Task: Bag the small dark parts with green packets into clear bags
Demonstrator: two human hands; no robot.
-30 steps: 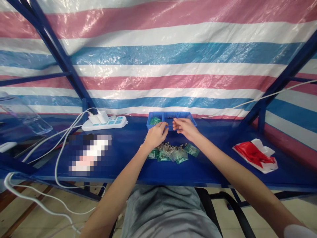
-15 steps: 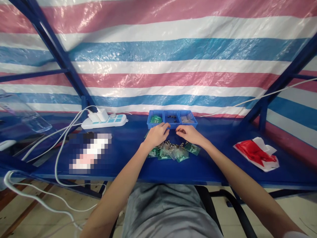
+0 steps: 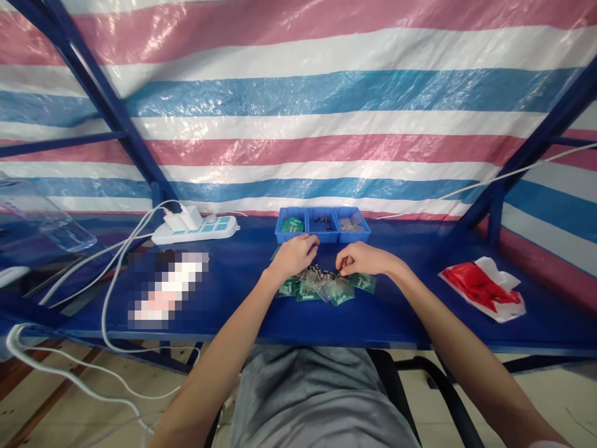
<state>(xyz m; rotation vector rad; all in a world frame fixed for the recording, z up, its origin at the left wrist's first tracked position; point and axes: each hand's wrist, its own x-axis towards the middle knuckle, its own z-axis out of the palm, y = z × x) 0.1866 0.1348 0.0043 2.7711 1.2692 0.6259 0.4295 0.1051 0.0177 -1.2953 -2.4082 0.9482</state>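
Note:
My left hand [image 3: 297,254] hovers over the far left of a pile, its fingers curled together. Whatever it pinches, if anything, is too small to make out. My right hand [image 3: 360,257] reaches down at the far right of the pile, thumb and fingertips closed beside small metal screw-like parts [image 3: 321,272]. Its fingertips hide anything between them. Under and around these parts lie small clear bags with green contents [image 3: 342,292]. Just beyond both hands stands a blue three-compartment tray [image 3: 323,237], holding green bags [image 3: 293,224], dark little parts [image 3: 321,219] and clear bags [image 3: 351,223].
A white power strip [image 3: 196,233] with plugged-in chargers and looping white cables [image 3: 106,298] sits at the left. At the right lies a red and white plastic packet [image 3: 482,289]. Blue frame bars [image 3: 135,149] flank the blue table [image 3: 401,323].
My right hand has come down and slightly right, away from the tray's front, to the metal parts in the pile. My left hand has hardly moved.

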